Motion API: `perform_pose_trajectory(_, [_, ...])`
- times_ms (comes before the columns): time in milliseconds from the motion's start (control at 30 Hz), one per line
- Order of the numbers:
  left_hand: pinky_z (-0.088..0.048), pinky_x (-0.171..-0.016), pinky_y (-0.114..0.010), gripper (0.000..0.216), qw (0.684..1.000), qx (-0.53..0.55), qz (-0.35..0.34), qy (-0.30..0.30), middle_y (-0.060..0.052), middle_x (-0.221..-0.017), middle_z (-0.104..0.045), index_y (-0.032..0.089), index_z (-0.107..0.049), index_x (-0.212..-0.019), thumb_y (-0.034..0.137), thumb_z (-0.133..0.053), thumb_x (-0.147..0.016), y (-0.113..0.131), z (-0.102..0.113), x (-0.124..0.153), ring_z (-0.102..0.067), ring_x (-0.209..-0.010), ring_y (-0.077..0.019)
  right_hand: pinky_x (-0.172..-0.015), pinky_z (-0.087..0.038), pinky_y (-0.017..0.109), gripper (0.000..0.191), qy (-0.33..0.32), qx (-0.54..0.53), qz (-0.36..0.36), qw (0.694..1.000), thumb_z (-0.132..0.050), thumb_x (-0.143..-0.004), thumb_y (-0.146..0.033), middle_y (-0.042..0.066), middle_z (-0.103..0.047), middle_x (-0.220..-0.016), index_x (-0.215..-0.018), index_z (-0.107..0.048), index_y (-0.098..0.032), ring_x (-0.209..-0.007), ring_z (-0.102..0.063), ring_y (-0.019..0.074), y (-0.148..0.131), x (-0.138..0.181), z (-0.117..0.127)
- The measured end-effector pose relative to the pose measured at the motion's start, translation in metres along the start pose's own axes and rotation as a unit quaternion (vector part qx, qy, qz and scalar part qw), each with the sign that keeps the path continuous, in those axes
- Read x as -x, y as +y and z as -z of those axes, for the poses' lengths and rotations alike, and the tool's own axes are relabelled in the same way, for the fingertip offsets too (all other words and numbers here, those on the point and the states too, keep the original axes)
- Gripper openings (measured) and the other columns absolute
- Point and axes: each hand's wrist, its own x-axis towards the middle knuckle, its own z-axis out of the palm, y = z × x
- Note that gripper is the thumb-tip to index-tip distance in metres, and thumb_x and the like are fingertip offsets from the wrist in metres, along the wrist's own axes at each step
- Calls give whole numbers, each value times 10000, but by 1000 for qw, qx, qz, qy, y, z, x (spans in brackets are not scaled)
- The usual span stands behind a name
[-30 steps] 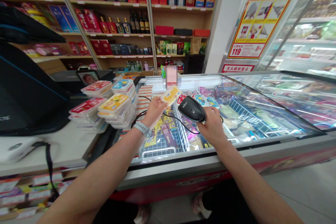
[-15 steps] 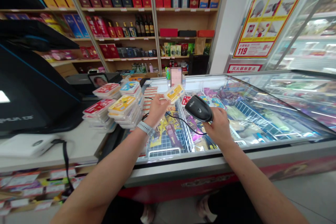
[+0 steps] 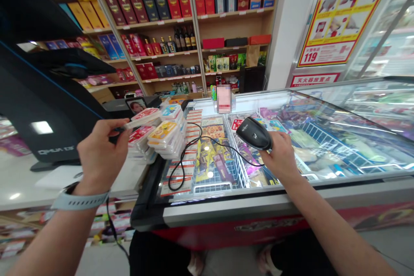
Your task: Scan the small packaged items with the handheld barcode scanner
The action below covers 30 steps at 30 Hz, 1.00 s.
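My left hand (image 3: pixel 101 153), with a grey watch band at the wrist, is closed in a pinch on the end of a flat snack packet (image 3: pixel 142 117) and holds it at the left side of the stacks of flat packets (image 3: pixel 163 136) on the counter corner. I cannot tell whether the packet rests on the stack or is apart from it. My right hand (image 3: pixel 283 155) grips a black barcode scanner (image 3: pixel 254 133) over the glass lid of the chest freezer (image 3: pixel 323 146). The scanner's black cable (image 3: pixel 181 155) loops across the glass toward the stacks.
A black till screen (image 3: pixel 48 103) stands at the left on the white counter (image 3: pixel 19 181). Wooden shelves of boxed bottles (image 3: pixel 200 0) fill the back wall. A red poster (image 3: pixel 343 13) hangs on the pillar. Wire baskets of frozen goods (image 3: pixel 233 155) lie under the glass.
My left hand has swung left from above the freezer to the packet stacks by the till, taking its packet along. My right hand has kept the scanner nearly in place. The view has turned left.
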Motion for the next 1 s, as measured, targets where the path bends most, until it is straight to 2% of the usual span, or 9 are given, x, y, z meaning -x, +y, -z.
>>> perform_pose_trajectory(100, [-538,-797,-361,220,998,-55,-16,-22,64,-1041,-702,339,-585,-1008,296,-581,-792,-22,10,9,-657,-853,-168,-918,-383,440,217,1,2,-3,1000,-558,-801,-224,66,-630,-893,-1013,-520,-197,-846,-575,246,0,0,0])
perform_pose_trajectory(233, [-521,-874,-385,179,995,-68,-43,-50,45,-1084,-693,323,-578,-983,263,-546,-817,-38,6,16,-649,-990,-185,-925,-379,437,230,0,4,0,1000,-566,-804,-235,69,-630,-898,-1026,-522,-188,-851,-574,245,2,1,-1])
perform_pose_trajectory(333, [-516,-882,-377,165,993,-90,-58,-59,31,-1111,-685,310,-577,-1002,287,-514,-852,-46,-1,17,-643,-1010,-192,-924,-382,440,233,1,3,1,1000,-567,-805,-240,68,-632,-902,-1029,-525,-189,-864,-577,247,4,1,-2])
perform_pose_trajectory(433, [-507,-876,-348,200,987,-106,-95,-75,-36,-1122,-682,243,-601,-1022,300,-468,-885,-53,-5,16,-643,-1008,-212,-915,-387,438,222,0,7,3,1000,-563,-803,-235,72,-629,-907,-1016,-524,-187,-863,-573,248,3,1,-1])
perform_pose_trajectory(600, [-490,-911,-343,293,980,-112,-129,-99,-62,-1185,-657,212,-626,-1072,194,-410,-876,-54,-4,19,-628,-1062,-219,-879,-402,435,184,13,12,0,1000,-558,-805,-235,75,-617,-882,-980,-523,-191,-858,-561,258,-1,-1,3])
perform_pose_trajectory(700, [-455,-971,-390,377,984,-104,-129,-65,-55,-1267,-612,242,-604,-1156,145,-408,-850,-33,0,25,-590,-1140,-233,-855,-412,423,165,46,9,-20,999,-571,-801,-243,72,-610,-863,-950,-519,-195,-847,-556,257,-3,-3,5])
perform_pose_trajectory(800, [-407,-1028,-406,376,987,-49,-143,-52,-59,-1272,-604,249,-582,-1196,175,-479,-842,6,0,30,-560,-1181,-237,-856,-415,419,171,86,10,-41,995,-571,-797,-233,72,-608,-869,-953,-510,-199,-848,-557,254,-4,-4,6])
perform_pose_trajectory(900, [-397,-1038,-397,325,974,41,-187,-124,-71,-1219,-627,221,-583,-1164,200,-500,-851,56,-14,33,-558,-1170,-226,-842,-423,420,172,103,18,-69,992,-582,-795,-244,75,-603,-861,-942,-503,-204,-867,-557,267,-2,-2,6])
perform_pose_trajectory(1000, [-433,-981,-378,304,940,149,-206,-226,-82,-1161,-648,194,-585,-1143,232,-496,-855,104,-49,34,-588,-1097,-229,-828,-427,425,180,110,27,-97,989,-593,-803,-280,86,-599,-871,-940,-503,-206,-902,-553,284,1,1,4])
